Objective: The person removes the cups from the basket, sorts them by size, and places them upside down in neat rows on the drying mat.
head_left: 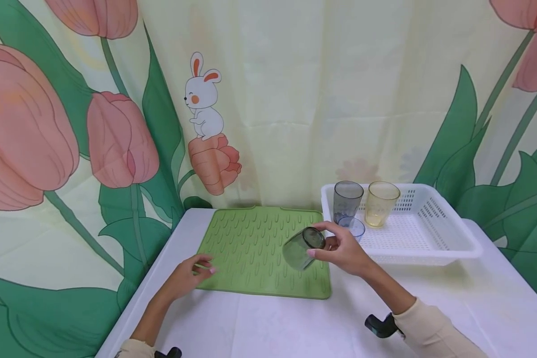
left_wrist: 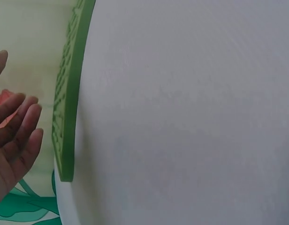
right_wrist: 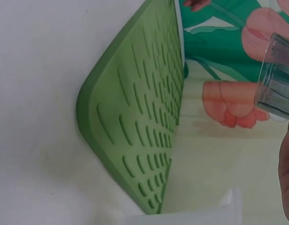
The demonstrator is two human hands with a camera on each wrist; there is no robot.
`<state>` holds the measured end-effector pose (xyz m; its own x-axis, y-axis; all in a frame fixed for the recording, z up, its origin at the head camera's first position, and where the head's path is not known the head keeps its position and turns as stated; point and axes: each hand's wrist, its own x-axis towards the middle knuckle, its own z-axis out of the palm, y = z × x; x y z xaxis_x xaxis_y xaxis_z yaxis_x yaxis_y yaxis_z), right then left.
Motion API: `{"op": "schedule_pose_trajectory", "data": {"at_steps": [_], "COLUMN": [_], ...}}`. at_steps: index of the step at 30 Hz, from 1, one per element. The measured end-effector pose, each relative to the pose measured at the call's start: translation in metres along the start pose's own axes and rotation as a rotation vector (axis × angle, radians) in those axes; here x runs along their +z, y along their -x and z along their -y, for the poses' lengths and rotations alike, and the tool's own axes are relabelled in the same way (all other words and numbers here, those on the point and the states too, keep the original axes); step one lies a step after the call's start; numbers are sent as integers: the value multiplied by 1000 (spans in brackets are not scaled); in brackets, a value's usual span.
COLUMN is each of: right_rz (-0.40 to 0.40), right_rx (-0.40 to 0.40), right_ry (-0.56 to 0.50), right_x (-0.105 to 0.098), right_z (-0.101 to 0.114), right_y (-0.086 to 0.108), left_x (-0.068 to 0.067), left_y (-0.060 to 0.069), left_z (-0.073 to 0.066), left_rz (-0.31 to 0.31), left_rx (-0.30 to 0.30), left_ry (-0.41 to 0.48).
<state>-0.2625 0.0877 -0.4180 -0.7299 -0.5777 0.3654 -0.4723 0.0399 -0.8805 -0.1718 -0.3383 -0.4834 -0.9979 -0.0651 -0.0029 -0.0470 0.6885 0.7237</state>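
Note:
My right hand holds a grey-green drinking glass between thumb and fingers, tilted above the right part of a green drying mat. In the right wrist view the glass shows at the right edge, partly cut off, with part of the hand below it. My left hand hovers at the mat's left front edge, fingers loosely bent and holding nothing. In the left wrist view that hand appears at the left, apart from the mat.
Right of the mat stands a white plastic basket. Inside it are a grey glass, an amber glass and a blue glass. A white cloth covers the table; a printed curtain hangs behind.

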Motion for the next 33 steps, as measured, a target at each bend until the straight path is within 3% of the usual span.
{"op": "schedule_pose_trajectory", "data": {"at_steps": [19, 33], "right_rz": [16, 5], "right_rx": [33, 153], "right_ry": [-8, 29], "right_x": [17, 34], "right_z": [-1, 4], "right_y": [-18, -42], "left_x": [-7, -11], "left_y": [7, 14], "left_z": [32, 34], "left_rz": [-54, -56], "left_rx": [-93, -82], "left_ry": [13, -42]}}
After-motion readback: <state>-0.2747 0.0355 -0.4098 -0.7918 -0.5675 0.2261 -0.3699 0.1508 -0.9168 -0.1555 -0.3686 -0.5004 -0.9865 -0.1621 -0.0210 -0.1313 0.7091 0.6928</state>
